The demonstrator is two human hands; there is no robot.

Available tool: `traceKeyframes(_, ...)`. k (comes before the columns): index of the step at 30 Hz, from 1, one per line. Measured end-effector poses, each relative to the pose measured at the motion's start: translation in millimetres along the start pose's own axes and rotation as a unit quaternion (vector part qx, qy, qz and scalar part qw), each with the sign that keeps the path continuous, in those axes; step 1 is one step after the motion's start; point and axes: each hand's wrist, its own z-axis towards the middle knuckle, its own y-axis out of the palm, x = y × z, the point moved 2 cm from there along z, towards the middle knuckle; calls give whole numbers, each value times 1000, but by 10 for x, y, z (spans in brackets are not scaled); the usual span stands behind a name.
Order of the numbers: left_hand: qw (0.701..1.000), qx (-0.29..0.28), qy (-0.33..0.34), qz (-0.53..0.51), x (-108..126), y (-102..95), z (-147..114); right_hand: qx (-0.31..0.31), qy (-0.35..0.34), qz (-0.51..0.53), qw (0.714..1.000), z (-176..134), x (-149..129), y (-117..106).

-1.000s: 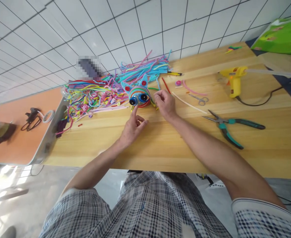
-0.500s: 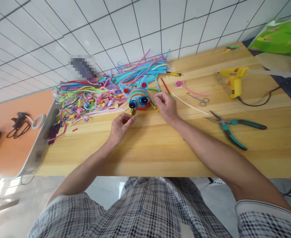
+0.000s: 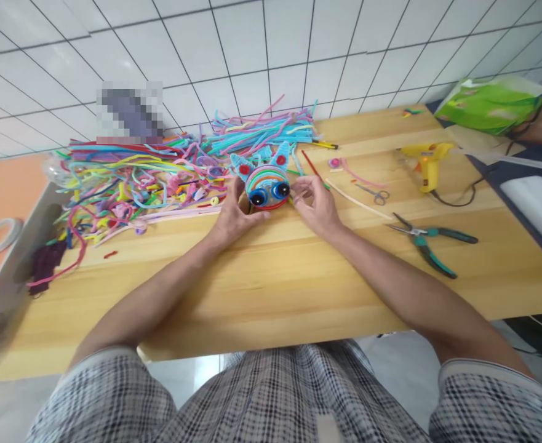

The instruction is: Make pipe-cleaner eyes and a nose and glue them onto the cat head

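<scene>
On the wooden tabletop [image 3: 271, 295], as the head view shows, a striped fuzzy toy [image 3: 267, 178] sits near the middle, toward the far side. It has blue pointy ears with red spots, and two big black and blue eyes look toward the near side. The left hand [image 3: 234, 215] curls around the toy's left side, with its thumb in front and its other fingers partly hidden. The right hand [image 3: 319, 209] is bent at the toy's right side, with its fingertips very close to it. I cannot tell if either hand is gripping it.

To the left is a big messy pile of colorful pipe cleaners [image 3: 136, 184]. Behind the toy lies a mostly blue bunch [image 3: 261, 135]. To the right are small scissors [image 3: 374, 193], and nearer are green and black pliers [image 3: 419, 232] with their jaws spread apart. Farther right sits a yellow glue gun [image 3: 430, 166] with a black cord. A bright green bag [image 3: 492, 107] is at the far right.
</scene>
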Motion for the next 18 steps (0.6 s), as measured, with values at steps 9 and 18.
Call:
traceKeyframes(9,997,2,-34,-74,61,154,73,65,23,-1,998,-9,8,-38)
traceKeyframes(18,996,27,-44,-73,51,137,73,36,54,-2,998,-16,-7,-50)
